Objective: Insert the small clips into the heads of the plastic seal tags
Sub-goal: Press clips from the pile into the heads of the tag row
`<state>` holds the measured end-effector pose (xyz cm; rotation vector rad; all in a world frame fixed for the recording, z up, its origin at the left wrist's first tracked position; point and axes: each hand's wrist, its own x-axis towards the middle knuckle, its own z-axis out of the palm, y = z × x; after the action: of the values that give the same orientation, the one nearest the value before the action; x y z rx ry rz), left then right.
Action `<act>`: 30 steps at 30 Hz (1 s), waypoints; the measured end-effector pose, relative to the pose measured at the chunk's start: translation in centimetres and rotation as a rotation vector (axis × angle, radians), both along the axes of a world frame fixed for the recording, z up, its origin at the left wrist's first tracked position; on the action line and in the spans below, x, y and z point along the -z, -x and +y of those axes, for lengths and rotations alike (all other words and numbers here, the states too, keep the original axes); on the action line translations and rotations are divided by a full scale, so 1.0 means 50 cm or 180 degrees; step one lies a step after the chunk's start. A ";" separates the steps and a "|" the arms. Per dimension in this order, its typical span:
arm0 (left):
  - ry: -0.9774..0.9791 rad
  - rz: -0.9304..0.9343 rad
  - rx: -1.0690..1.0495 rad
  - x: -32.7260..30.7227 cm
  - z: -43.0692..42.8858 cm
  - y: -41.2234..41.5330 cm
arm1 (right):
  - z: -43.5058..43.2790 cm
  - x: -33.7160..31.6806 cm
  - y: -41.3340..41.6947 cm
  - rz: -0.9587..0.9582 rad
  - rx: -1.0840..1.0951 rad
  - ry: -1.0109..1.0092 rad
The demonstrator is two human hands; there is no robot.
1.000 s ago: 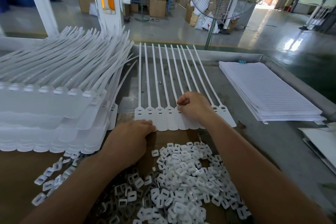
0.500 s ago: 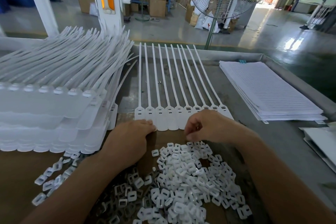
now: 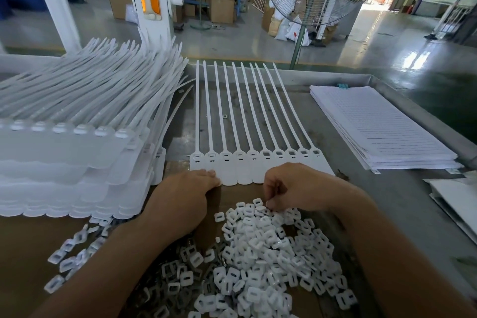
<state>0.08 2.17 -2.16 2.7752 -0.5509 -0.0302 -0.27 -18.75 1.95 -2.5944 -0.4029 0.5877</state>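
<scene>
A joined strip of several white plastic seal tags (image 3: pixel 240 160) lies flat on the metal table, heads toward me, tails pointing away. My left hand (image 3: pixel 180 201) rests on the strip's near left corner, fingers flat on the tag flags. A heap of small white square clips (image 3: pixel 263 253) lies on brown cardboard just in front of me. My right hand (image 3: pixel 291 188) hovers over the heap's far edge with fingers curled down, its fingertips pinching a clip (image 3: pixel 267 205) at the top of the pile.
A tall stack of tag strips (image 3: pixel 72 142) fills the left side. A pile of white lined sheets (image 3: pixel 379 126) lies at the right, more white sheets (image 3: pixel 456 199) at the far right edge. Loose clips (image 3: pixel 74 253) are scattered at the left. The table's raised metal rim (image 3: pixel 402 95) runs along the right.
My right hand has drawn back from the tag heads to the clip heap and lowered its fingertips onto a clip. My left hand has stayed on the strip's corner.
</scene>
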 end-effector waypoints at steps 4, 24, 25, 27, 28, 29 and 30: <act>-0.0003 -0.0004 0.0006 0.001 0.000 -0.001 | -0.007 -0.001 -0.008 -0.0296 0.0163 -0.0423; 0.0071 -0.0297 0.0107 0.007 0.002 0.000 | -0.016 0.069 -0.131 -0.1035 0.1447 -0.0801; 0.0065 -0.0287 0.0112 0.007 0.002 0.000 | -0.016 0.070 -0.132 -0.1051 0.1439 -0.0776; 0.0051 -0.0272 0.0115 0.007 0.002 0.000 | -0.015 0.070 -0.133 -0.1062 0.1425 -0.0757; 0.0047 -0.0277 0.0111 0.007 0.001 0.000 | -0.015 0.070 -0.133 -0.1056 0.1420 -0.0758; 0.0041 -0.0282 0.0108 0.007 0.001 0.000 | -0.015 0.070 -0.133 -0.1043 0.1421 -0.0769; 0.0038 -0.0289 0.0106 0.007 0.001 0.000 | -0.016 0.070 -0.133 -0.1026 0.1436 -0.0795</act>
<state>0.10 2.22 -2.51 2.7666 -0.6179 0.0916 6.41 -19.55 -1.55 -2.4195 0.0202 -0.0352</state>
